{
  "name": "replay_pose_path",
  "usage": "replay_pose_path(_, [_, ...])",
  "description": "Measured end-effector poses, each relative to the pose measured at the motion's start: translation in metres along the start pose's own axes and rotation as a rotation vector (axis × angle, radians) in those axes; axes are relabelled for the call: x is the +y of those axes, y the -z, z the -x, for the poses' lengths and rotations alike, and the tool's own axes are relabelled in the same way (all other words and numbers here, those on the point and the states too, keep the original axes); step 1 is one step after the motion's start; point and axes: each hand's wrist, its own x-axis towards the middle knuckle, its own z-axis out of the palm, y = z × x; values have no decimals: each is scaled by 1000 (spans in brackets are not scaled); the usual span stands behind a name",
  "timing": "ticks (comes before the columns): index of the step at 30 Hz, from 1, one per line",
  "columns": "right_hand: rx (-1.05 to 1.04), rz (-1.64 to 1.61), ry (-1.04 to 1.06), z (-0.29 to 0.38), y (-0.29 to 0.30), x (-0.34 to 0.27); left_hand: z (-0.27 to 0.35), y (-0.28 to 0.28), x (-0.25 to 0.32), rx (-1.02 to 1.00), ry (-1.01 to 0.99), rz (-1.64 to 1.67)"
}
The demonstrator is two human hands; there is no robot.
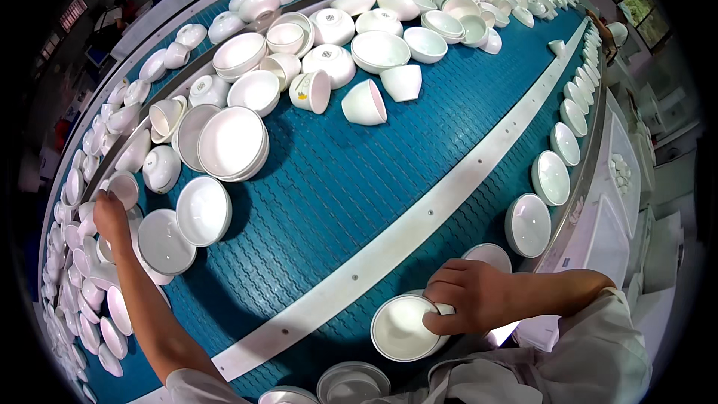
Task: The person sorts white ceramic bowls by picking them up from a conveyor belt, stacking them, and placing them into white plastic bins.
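Observation:
My right hand (468, 296) grips the rim of a white ceramic bowl (401, 330), thumb on its inside, over the narrow near lane of the blue conveyor belt (336, 191). Another white bowl (491, 255) sits just beyond that hand, partly covered by it. Far to the left, my left hand (111, 217) reaches in among crowded bowls by the belt's dark divider rail (174, 83). A small bowl (124, 189) lies against its fingers; whether they hold it is hidden. Beside that forearm lie two white bowls (167, 242), (203, 210), partly overlapping.
Stacked bowls (233, 140) and tilted cups (364, 102) crowd the wide middle lane. A white screwed-down strip (429, 213) divides the lanes. Single bowls (549, 178) line the right lane. White bins (608, 241) stand outside the belt. A person (616, 33) is at the far right.

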Motion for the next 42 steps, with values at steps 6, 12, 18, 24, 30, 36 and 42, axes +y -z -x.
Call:
replay_pose_path(6, [-269, -126, -92, 33, 13, 15, 70, 173, 66, -117, -194, 366])
replay_pose_path(12, [415, 360, -546, -32, 53, 240, 253, 325, 263, -713, -406, 814])
replay_pose_path(18, [104, 240, -447, -60, 47, 295, 371, 310, 362, -976, -544, 521])
replay_pose_path(24, [102, -219, 220, 110, 97, 216, 280, 272, 378, -544, -179, 549])
replay_pose_path(30, [-344, -242, 338, 227, 68, 173, 149, 113, 386, -137, -194, 413])
replay_pose_path(36, [182, -214, -129, 68, 83, 242, 75, 28, 403, -331, -200, 274])
replay_pose_path(42, [209, -500, -127, -86, -25, 317, 84, 6, 388, -378, -78, 509])
